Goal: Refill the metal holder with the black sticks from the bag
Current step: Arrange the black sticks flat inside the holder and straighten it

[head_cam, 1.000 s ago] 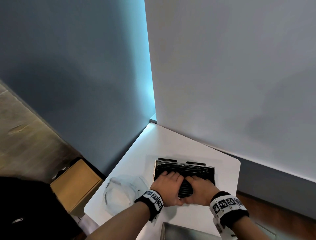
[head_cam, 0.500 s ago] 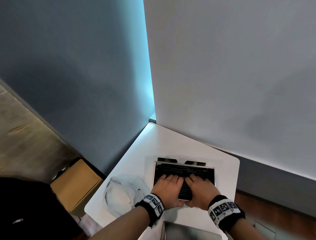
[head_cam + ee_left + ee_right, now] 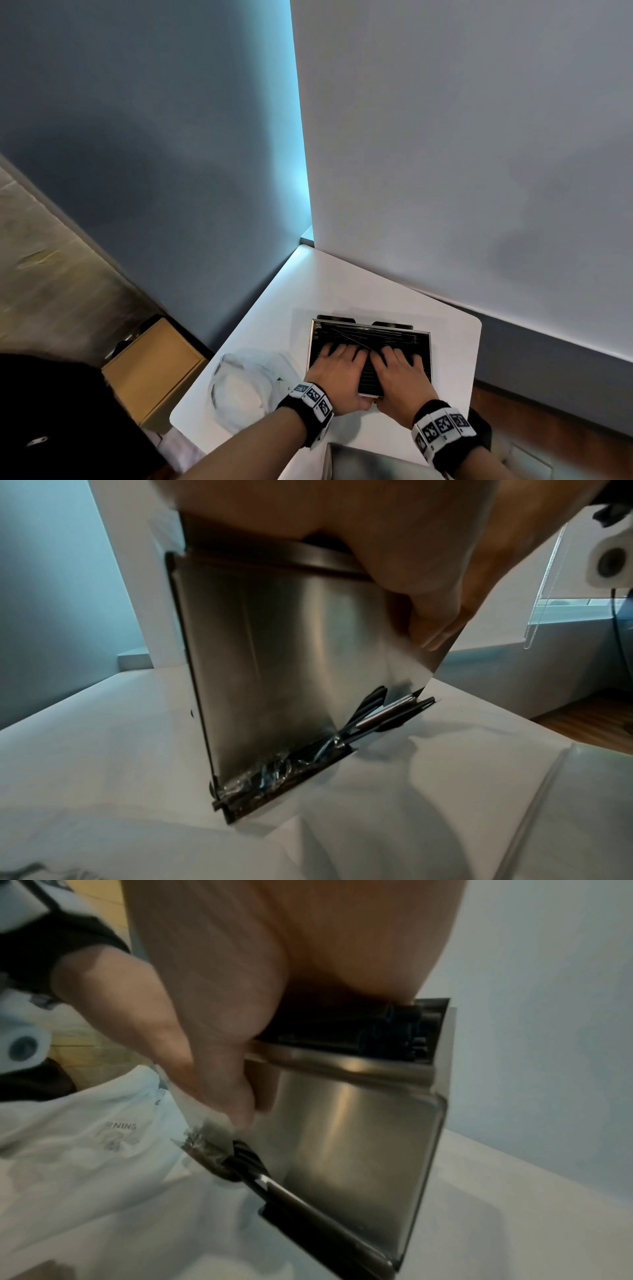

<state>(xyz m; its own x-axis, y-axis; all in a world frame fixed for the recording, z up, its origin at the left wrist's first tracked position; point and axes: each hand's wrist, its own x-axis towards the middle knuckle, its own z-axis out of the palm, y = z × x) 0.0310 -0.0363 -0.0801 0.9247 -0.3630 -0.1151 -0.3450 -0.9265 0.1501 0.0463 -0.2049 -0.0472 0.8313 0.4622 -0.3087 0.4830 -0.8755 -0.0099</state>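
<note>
A rectangular metal holder (image 3: 427, 346) stands on the white table (image 3: 342, 284), its open top packed with black sticks (image 3: 368, 337). My left hand (image 3: 339, 368) and right hand (image 3: 400, 373) lie side by side on the sticks, fingers straight and pressing down. Both thumbs hang over the holder's near wall; the wrist views show the left thumb (image 3: 428, 610) and right thumb (image 3: 219, 1074) against the steel front (image 3: 274, 656). More sticks (image 3: 373, 712) poke out of the slot at the holder's foot. The clear plastic bag (image 3: 239, 387) lies crumpled left of the holder.
Walls close off the table's far and left sides. A cardboard box (image 3: 150, 366) sits on the floor to the left. A grey metal sheet (image 3: 370, 462) lies at the table's near edge, just below my wrists.
My hands, cupped together over the middle of the sticks a second ago, have flattened and spread slightly apart across the holder's top.
</note>
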